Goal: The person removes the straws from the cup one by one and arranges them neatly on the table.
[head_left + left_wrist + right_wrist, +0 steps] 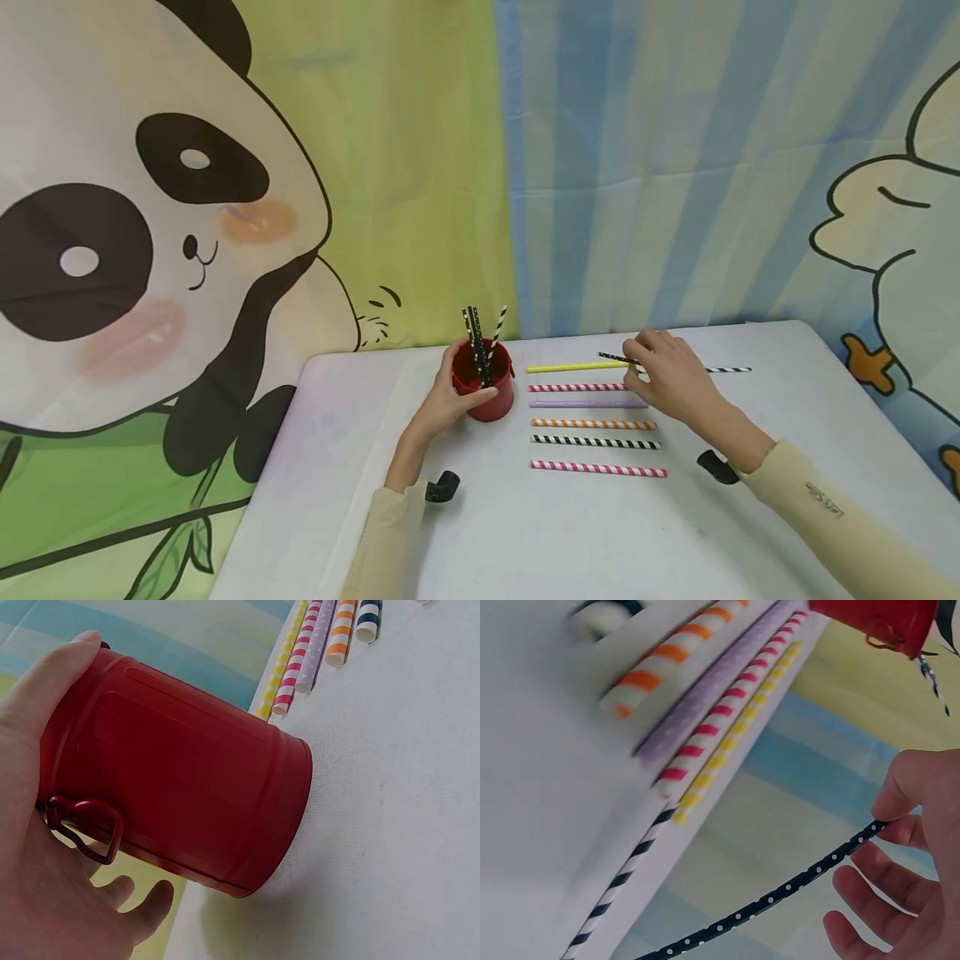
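Observation:
My left hand (442,404) grips a small red bucket (495,408) at its rim, with the thumb along the near side. Several black dotted straws (477,342) and a black-and-white striped one (498,327) stand in it. A red wire handle (109,832) hangs at its side in the left wrist view. Over the far right of the table, my right hand (667,379) pinches a black straw with white dots (780,895) between thumb and index finger; the other fingers are loosely bent. Below that straw lies another black-and-white striped straw (619,881), partly behind the hand in the head view.
Right of the bucket, straws lie in a row on the white table (480,542): yellow (573,367), red-striped (573,387), lavender (585,404), orange-striped (592,424), black-striped (596,442) and pink-striped (600,469). A printed panda curtain (420,167) hangs behind the table's far edge.

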Tool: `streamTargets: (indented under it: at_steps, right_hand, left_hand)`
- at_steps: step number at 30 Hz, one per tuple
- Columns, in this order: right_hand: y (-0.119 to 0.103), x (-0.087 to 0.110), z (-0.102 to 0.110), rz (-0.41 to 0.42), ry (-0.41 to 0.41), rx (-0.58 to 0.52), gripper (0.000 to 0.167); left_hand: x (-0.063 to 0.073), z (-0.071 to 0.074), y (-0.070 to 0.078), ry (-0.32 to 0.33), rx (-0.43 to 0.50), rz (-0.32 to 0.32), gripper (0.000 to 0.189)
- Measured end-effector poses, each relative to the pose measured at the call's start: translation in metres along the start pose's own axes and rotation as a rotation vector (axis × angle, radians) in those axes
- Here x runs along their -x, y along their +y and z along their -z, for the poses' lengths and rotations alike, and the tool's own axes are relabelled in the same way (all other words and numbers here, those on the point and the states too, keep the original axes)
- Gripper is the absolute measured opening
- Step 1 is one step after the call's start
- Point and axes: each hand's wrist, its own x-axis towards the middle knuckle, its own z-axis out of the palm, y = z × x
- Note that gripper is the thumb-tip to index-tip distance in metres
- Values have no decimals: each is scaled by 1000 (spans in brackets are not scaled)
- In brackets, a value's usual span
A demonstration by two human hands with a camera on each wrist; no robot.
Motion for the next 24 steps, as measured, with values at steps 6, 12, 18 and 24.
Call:
streamTargets:
  at_steps: [6,12,18,24]
  right_hand:
    - [19,16,2,25,-21,41,15]
    - [36,36,-1,46,-49,81,14]
    - [50,53,-4,17,-101,121,20]
    - [58,62,-6,-27,-160,134,20]
  left_hand:
    - [0,-2,2,1,6,3,96]
    - [2,-1,2,-3,1,12,98]
    - [2,0,1,-10,0,17,99]
    - [1,0,1,-4,2,22,98]
